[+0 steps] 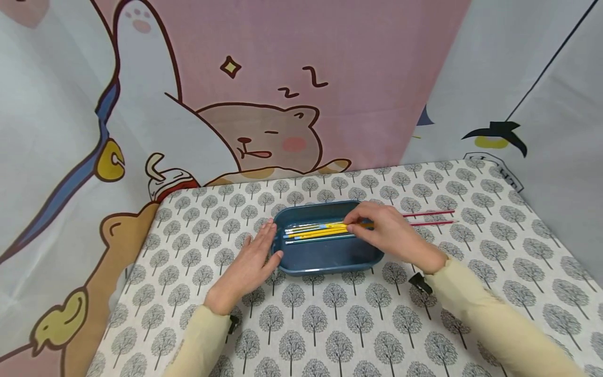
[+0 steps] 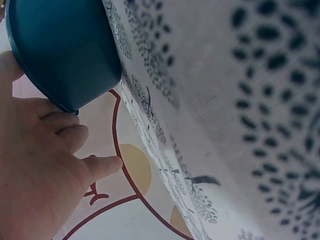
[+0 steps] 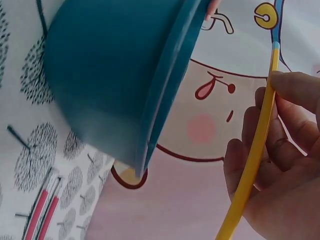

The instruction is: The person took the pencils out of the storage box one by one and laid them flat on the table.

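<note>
At the left, a patterned curtain (image 1: 141, 131) runs out of the frame. A pale left sleeve (image 1: 200, 340) is cut off by the bottom edge, a black piece (image 1: 233, 323) half hidden beside it. The left hand (image 1: 247, 267), fingers fairly straight, rests against the left end of the blue tray (image 1: 325, 260) at the centre; it covers part of that rim. In the tray lie several pencils (image 1: 313, 236), mostly yellow and green, too overlapped to count surely. The right hand (image 1: 388, 230) pinches a yellow pencil (image 3: 252, 155) between thumb and fingers above the tray, blocking the tray's right side — in the right wrist view that pencil runs off the lower edge. Right of centre, two red pencils (image 1: 431, 223) lie on the tree-print surface (image 1: 339, 324), their left ends behind the hand in the head view. The right sleeve (image 1: 499, 324) leaves at lower right — another black clip (image 1: 420, 283) sits by its cuff.
</note>
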`<move>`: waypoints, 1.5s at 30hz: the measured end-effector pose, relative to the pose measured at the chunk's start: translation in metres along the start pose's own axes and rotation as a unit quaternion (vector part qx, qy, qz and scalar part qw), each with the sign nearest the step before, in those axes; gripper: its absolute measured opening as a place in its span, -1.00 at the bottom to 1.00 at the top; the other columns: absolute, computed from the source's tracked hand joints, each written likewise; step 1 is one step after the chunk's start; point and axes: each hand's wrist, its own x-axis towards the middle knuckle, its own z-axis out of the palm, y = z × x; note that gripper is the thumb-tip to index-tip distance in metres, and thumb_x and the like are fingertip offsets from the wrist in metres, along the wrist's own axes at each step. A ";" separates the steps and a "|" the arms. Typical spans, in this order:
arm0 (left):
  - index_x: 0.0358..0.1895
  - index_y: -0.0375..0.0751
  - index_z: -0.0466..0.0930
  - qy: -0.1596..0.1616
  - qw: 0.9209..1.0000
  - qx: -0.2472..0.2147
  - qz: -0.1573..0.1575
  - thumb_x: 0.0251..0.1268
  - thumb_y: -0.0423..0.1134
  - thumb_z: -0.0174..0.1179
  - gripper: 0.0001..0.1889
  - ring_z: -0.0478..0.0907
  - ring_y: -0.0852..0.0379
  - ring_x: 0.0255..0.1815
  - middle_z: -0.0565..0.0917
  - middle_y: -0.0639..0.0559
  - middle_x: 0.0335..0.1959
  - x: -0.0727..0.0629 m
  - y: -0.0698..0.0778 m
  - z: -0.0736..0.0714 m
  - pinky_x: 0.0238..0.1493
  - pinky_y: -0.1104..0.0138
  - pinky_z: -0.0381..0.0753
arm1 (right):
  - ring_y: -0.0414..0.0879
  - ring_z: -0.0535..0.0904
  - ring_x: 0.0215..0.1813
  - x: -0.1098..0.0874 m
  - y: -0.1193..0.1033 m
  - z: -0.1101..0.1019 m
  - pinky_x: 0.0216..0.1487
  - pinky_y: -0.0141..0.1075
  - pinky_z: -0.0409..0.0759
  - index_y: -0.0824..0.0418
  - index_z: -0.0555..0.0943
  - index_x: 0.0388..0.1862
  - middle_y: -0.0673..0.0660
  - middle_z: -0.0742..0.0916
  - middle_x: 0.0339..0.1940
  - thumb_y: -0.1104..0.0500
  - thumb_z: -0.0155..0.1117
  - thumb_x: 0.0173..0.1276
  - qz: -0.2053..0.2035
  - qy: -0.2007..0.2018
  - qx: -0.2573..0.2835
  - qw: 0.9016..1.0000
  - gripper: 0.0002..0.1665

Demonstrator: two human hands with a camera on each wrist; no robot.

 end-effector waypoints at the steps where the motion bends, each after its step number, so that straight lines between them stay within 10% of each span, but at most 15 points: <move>1: 0.66 -0.34 -0.01 0.001 1.000 -0.001 0.001 0.66 0.03 -0.03 -0.25 0.00 -0.20 0.67 0.01 -0.22 0.69 0.000 0.000 0.000 0.55 -0.28 0.03 | -0.22 0.64 -0.12 -0.001 0.001 -0.002 -0.06 -0.12 0.65 0.00 0.76 -0.12 -0.14 0.75 -0.15 0.24 0.42 0.43 0.002 0.004 -0.004 1.000 -0.86; 45: 0.66 -0.30 -0.02 -0.008 1.000 -0.004 -0.008 0.66 0.01 -0.02 -0.27 -0.04 -0.14 0.69 -0.02 -0.15 0.70 0.000 0.002 -0.001 0.57 -0.25 0.01 | -0.32 0.64 -0.15 -0.070 0.073 -0.058 -0.11 -0.45 0.70 0.07 0.78 -0.12 -0.06 0.77 -0.16 0.29 0.51 0.31 0.069 0.065 -0.066 0.993 -0.80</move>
